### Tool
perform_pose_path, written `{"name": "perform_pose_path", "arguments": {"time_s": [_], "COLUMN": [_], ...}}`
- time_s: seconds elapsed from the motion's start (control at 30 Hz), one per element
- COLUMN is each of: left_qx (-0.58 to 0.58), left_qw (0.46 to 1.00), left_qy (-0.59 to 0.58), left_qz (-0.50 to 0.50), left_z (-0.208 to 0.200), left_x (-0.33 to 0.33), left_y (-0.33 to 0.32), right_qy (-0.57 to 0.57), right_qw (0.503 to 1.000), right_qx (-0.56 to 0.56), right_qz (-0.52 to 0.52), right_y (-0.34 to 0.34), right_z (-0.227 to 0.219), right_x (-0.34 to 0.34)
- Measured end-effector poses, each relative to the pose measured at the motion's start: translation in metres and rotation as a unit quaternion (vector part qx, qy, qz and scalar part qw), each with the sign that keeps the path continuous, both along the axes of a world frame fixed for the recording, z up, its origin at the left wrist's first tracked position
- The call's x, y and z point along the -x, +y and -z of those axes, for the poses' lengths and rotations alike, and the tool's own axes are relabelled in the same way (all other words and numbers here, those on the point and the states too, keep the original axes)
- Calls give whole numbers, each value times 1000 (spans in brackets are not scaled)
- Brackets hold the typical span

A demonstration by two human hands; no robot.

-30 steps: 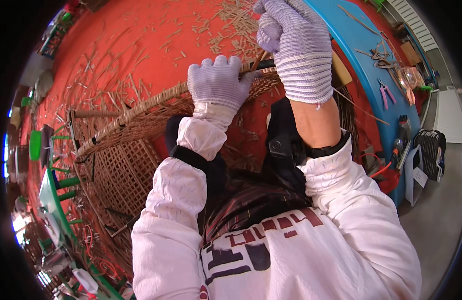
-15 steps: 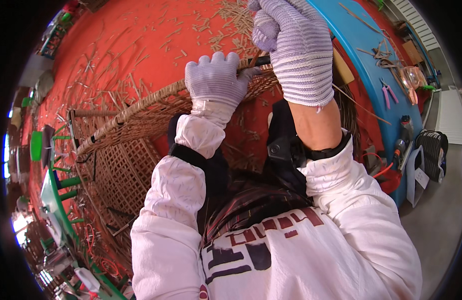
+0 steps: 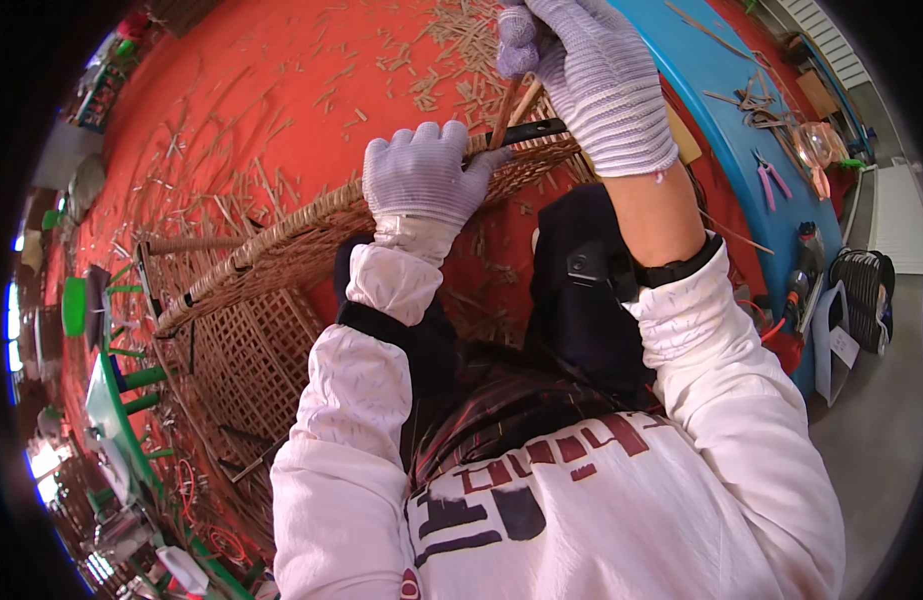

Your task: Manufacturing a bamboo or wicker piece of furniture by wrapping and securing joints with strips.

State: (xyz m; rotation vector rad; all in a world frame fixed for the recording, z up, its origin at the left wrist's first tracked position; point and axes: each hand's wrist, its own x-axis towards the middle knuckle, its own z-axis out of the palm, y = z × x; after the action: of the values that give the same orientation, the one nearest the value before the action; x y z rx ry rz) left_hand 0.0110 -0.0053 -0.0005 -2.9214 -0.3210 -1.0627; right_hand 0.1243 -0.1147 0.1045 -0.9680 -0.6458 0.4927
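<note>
A brown wicker frame (image 3: 281, 232) with a wrapped, braided rim runs slantwise before me, its lattice side hanging toward my knees. My left hand (image 3: 421, 180), in a grey-white striped knit glove, is closed over the upper rim, thumb toward the right. Just right of that thumb, a flat brown rattan strip (image 3: 502, 115) rises from around a bare black bar (image 3: 534, 132) of the frame. My right hand (image 3: 591, 80), gloved alike, is closed on the strip's upper end above the rim. Its fingertips are partly cut off by the picture's top edge.
To the right, a blue table (image 3: 716, 90) carries pink-handled pliers (image 3: 771, 182), loose strips and a power tool (image 3: 803, 265). Many short cane offcuts (image 3: 471, 40) litter the red floor (image 3: 311, 60). A green-edged table (image 3: 121, 420) stands at lower left.
My right hand has moved slightly right and tilted, so more of the strip and the black bar shows. My left hand has shifted a little down and left, still on the rim.
</note>
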Motion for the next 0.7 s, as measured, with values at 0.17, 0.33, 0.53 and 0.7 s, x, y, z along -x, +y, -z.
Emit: {"name": "perform_pose_path", "arguments": {"time_s": [0.17, 0.33, 0.53, 0.7], "left_qx": [-12, -15, -38, -39], "left_qw": [1000, 1000, 999, 999], "left_qy": [-3, -11, -20, -2], "left_qz": [-4, 5, 13, -9], "left_z": [-7, -1, -2, 3], "left_x": [5, 3, -3, -6], "left_y": [-1, 0, 1, 4], "right_qy": [-175, -432, -224, 57], "right_qw": [981, 876, 970, 996], "right_qx": [88, 216, 78, 1], "right_qz": [0, 11, -46, -71], "right_y": [-19, -28, -26, -1], "right_z": [-1, 31, 47, 52], "right_x": [-9, -2, -2, 23]}}
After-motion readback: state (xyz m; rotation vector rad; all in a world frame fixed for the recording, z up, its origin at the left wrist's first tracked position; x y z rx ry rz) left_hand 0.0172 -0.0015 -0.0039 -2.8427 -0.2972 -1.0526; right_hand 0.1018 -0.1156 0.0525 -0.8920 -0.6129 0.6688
